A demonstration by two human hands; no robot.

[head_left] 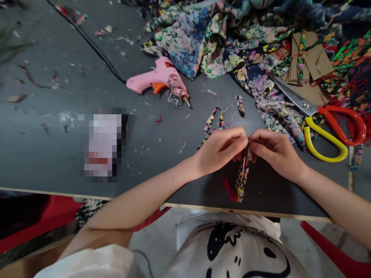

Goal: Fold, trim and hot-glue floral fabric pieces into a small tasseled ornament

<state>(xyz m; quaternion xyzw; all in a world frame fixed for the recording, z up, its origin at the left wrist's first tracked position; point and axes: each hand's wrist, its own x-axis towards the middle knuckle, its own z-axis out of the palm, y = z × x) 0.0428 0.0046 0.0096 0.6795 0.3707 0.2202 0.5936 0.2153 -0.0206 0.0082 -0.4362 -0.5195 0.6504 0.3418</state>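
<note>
My left hand (222, 148) and my right hand (274, 150) meet over the grey table (58, 154), both pinching the top of a narrow floral fabric strip (242, 177) that hangs down towards me. A bit of red material (229, 189) shows beside the strip's lower end. Both hands have their fingers closed on the strip's upper edge. Just beyond my left hand lies a looped floral strip (213, 119), with a short floral scrap (240, 106) near it.
A pink glue gun (158, 79) with a black cord (87, 40) lies behind the hands. Scissors (324, 119) with red and yellow handles rest at the right. Floral cloth (208, 38) and cardboard pieces (314, 58) are heaped at the back. A blurred-out object (102, 144) sits to the left.
</note>
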